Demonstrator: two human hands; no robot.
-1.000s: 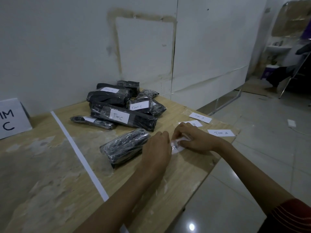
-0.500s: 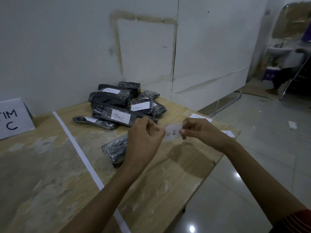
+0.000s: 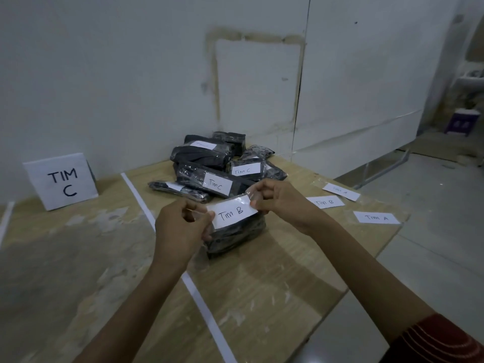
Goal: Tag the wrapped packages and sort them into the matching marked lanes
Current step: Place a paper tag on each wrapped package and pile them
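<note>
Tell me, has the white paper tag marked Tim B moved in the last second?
Yes. The white paper tag left the wooden table, rising leftward; the left hand and right hand now pinch it over the lone black plastic-wrapped package.

Makeshift sorting room: plywood table (image 3: pixel 78 258), taped lane line (image 3: pixel 199 299), bare wall (image 3: pixel 104 74).

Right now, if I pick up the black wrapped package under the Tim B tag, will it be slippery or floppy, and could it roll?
Probably slippery: the black package is wrapped in glossy, crinkled film. It looks blocky and lies flat on the table, so it likely won't roll. Its loose, wrinkled wrap suggests some give, not a rigid box.
</note>
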